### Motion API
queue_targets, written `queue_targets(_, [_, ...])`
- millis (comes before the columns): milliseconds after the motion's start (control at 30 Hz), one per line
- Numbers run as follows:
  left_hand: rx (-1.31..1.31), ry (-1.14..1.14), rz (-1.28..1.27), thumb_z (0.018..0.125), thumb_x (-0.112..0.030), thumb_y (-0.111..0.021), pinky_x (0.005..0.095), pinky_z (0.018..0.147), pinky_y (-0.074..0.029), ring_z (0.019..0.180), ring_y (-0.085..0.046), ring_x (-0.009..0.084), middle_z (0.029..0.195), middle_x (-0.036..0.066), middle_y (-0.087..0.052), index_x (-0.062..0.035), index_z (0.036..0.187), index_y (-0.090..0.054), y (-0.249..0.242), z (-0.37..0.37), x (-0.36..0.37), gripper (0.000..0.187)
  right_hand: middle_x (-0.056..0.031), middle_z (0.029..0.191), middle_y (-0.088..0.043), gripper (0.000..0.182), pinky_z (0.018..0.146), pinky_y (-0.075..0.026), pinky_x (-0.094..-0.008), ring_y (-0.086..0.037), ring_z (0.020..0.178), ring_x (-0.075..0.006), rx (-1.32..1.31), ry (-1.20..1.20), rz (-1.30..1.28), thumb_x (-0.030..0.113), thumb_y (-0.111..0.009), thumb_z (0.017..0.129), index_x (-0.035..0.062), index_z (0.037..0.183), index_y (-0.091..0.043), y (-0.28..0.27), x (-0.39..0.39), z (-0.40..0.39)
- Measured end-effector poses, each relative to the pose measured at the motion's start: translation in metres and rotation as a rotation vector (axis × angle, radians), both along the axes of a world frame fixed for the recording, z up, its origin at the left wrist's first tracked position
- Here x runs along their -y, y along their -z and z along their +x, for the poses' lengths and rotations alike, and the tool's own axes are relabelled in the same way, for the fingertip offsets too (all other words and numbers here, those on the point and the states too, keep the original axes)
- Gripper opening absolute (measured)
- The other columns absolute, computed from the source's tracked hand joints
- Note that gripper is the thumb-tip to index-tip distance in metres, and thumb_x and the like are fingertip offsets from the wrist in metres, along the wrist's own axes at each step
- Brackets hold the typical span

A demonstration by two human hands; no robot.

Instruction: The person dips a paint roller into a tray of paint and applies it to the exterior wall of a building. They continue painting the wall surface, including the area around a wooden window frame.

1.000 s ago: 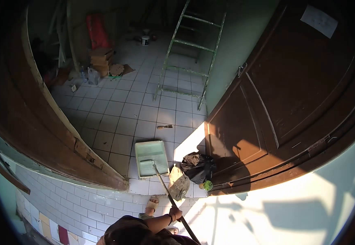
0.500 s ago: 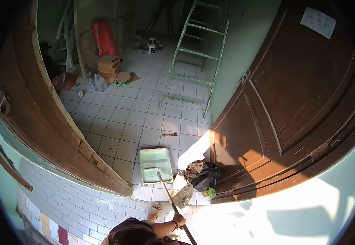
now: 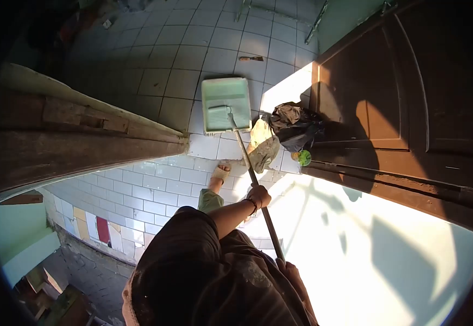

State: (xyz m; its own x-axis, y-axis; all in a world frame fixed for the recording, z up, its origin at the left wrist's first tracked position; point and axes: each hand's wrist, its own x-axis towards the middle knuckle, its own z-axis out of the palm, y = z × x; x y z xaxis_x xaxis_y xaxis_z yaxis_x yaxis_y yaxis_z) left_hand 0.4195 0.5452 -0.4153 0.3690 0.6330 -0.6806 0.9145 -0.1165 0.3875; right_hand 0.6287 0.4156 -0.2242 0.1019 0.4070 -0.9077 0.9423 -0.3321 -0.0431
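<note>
My left hand [image 3: 259, 197] is wrapped round the long pole [image 3: 269, 224] of a paint roller. Lower on the same pole, close to my body, is my right hand [image 3: 288, 269], also closed round it and partly hidden by the dark sleeve. At the far end, the roller head [image 3: 220, 109] rests in a rectangular paint tray [image 3: 226, 87] holding pale green paint. The tray stands on the floor tiles just beyond the doorway.
Right of the tray lie a crumpled pale sack [image 3: 263, 144], a black plastic bag [image 3: 299, 127] and a small green item [image 3: 304, 157]. A scraper [image 3: 251, 58] lies behind it. A brown door [image 3: 361, 98] stands right, a wooden frame [image 3: 84, 144] left.
My view has tipped downward, so the tray appears higher and more of my body shows. My right hand has come into view on the pole. The roller head stays in the tray.
</note>
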Motion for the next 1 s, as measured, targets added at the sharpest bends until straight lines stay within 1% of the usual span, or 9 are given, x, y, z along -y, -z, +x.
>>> queue_targets(167, [0.177,-0.054,-0.232,0.074,-0.012,-0.065,0.0482,0.072,-0.052,0.083,-0.067,0.0349,0.088,0.020,-0.068,0.0014,0.091,-0.070,0.015,-0.012,-0.002,0.022,-0.0310,0.089,-0.063,0.062,0.075,-0.048,-0.0469,-0.061,0.093,-0.0446,0.027,0.121,-0.065,0.054,-0.047,0.090,-0.0054,0.096,-0.063,-0.032,0.001,-0.015])
queue_targets(233, [0.099,0.095,-0.215,0.073,-0.013,-0.066,0.0520,0.091,-0.045,0.099,-0.063,0.0396,0.106,0.027,-0.064,0.0019,0.102,-0.068,-0.004,0.002,0.013,0.033,-0.0306,0.091,-0.063,0.061,0.075,-0.048,-0.0463,-0.061,0.094,-0.0436,-0.049,0.123,-0.030,0.055,-0.048,0.089,-0.0040,0.098,-0.063,-0.025,0.018,0.007])
queue_targets(300, [0.145,-0.328,-0.300,0.075,-0.012,-0.063,0.0509,0.092,-0.045,0.103,-0.061,0.0398,0.109,0.033,-0.059,0.0077,0.101,-0.066,-0.006,-0.001,0.012,0.033,-0.0302,0.091,-0.063,0.060,0.075,-0.048,-0.0462,-0.061,0.094,-0.0439,-0.002,0.105,-0.049,0.054,-0.047,0.090,-0.0034,0.097,-0.063,-0.024,0.009,-0.003])
queue_targets(400, [0.400,-1.030,-0.531,0.080,-0.007,-0.053,0.0358,0.044,-0.053,0.060,-0.068,0.0283,0.071,0.023,-0.064,0.0112,0.079,-0.062,-0.004,-0.040,-0.018,0.021,-0.0298,0.089,-0.063,0.057,0.074,-0.048,-0.0463,-0.060,0.093,-0.0450,0.054,0.048,-0.013,0.052,-0.045,0.091,-0.0026,0.093,-0.063,-0.014,-0.011,-0.026])
queue_targets(500, [0.539,-1.209,-0.541,0.081,-0.006,-0.054,0.0340,0.037,-0.053,0.044,-0.063,0.0264,0.063,0.020,-0.062,0.0121,0.072,-0.059,-0.028,-0.059,-0.026,0.021,-0.0304,0.088,-0.062,0.058,0.074,-0.048,-0.0470,-0.059,0.093,-0.0461,0.003,0.042,-0.004,0.051,-0.043,0.092,-0.0039,0.089,-0.062,-0.050,-0.037,-0.055])
queue_targets(667, [0.519,-0.910,-0.672,0.087,-0.010,-0.044,0.0395,0.047,-0.056,0.046,-0.064,0.0276,0.070,0.022,-0.064,0.0289,0.107,-0.040,-0.044,-0.017,0.012,0.043,-0.0321,0.088,-0.061,0.058,0.075,-0.047,-0.0470,-0.058,0.094,-0.0467,0.060,0.173,-0.093,0.052,-0.044,0.091,-0.0037,0.089,-0.062,-0.080,-0.008,-0.030])
queue_targets(767, [0.374,-0.600,-0.616,0.090,-0.012,-0.038,0.0449,0.096,-0.044,0.046,-0.063,0.0290,0.084,0.027,-0.065,0.0235,0.108,-0.050,-0.038,-0.010,0.009,0.041,-0.0324,0.088,-0.061,0.058,0.075,-0.047,-0.0469,-0.058,0.094,-0.0467,0.092,0.187,-0.098,0.052,-0.045,0.091,-0.0034,0.089,-0.062,-0.072,0.002,-0.028])
queue_targets(867, [0.430,-0.884,-0.540,0.085,-0.009,-0.046,0.0385,0.033,-0.048,0.045,-0.061,0.0293,0.081,0.029,-0.060,0.0284,0.112,-0.024,-0.008,-0.040,-0.016,0.051,-0.0326,0.088,-0.061,0.058,0.075,-0.047,-0.0469,-0.058,0.094,-0.0468,0.096,0.190,-0.085,0.052,-0.045,0.091,-0.0030,0.090,-0.062,-0.046,-0.016,-0.061])
queue_targets(1000, [0.282,-0.141,-0.297,0.087,-0.007,-0.047,0.0367,0.040,-0.051,0.057,-0.066,0.0291,0.079,0.028,-0.062,0.0271,0.103,-0.045,-0.007,-0.084,-0.050,0.038,-0.0313,0.087,-0.061,0.060,0.075,-0.047,-0.0470,-0.061,0.094,-0.0438,-0.002,0.170,-0.041,0.054,-0.045,0.090,-0.0031,0.091,-0.063,-0.024,-0.025,-0.086])
